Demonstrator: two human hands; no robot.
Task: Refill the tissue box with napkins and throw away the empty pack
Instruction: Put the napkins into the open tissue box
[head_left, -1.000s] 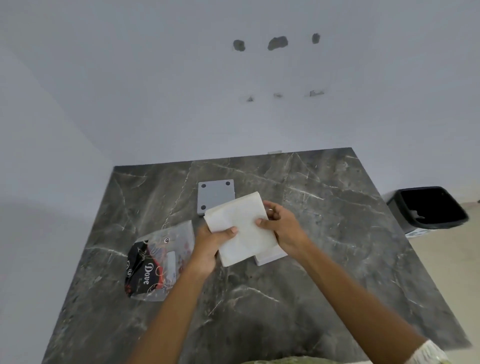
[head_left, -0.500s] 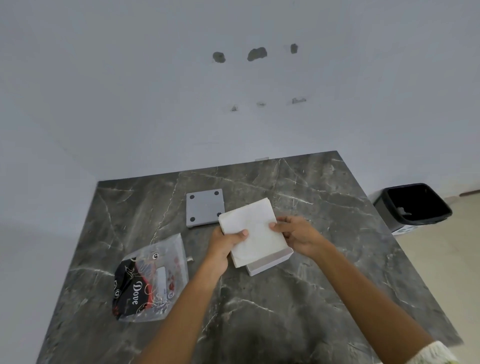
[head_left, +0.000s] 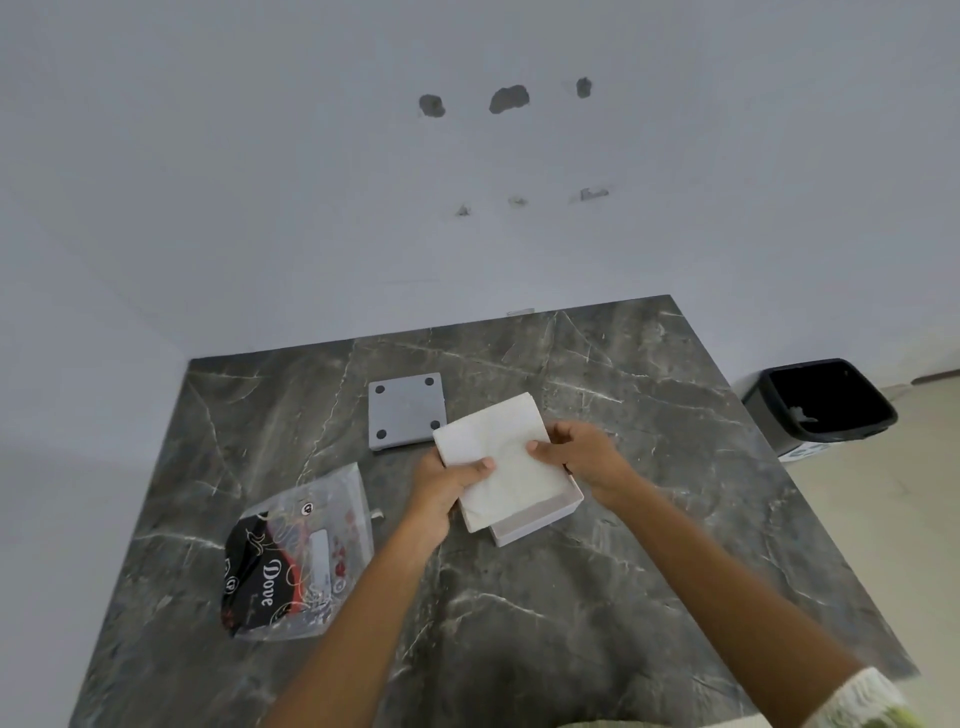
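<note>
A white stack of napkins (head_left: 506, 457) lies tilted over the open white tissue box (head_left: 540, 522) on the dark marble table (head_left: 597, 597). My left hand (head_left: 447, 486) grips the stack's left edge, thumb on top. My right hand (head_left: 576, 454) holds its right edge. The stack's near end sits inside the box; its far end sticks out over the box's far-left side. The clear plastic napkin pack (head_left: 298, 556), printed black and red with "Dove", lies flat at the left, apart from both hands. The box's grey lid (head_left: 408, 410) lies upside down behind the stack.
A black waste bin (head_left: 821, 402) stands on the floor off the table's right side. White walls close the table's far and left sides. A small scrap (head_left: 376, 514) lies beside the pack.
Both hands have lowered the napkin stack from above the box down onto it; its near end now rests inside. The camera view has shifted slightly.
</note>
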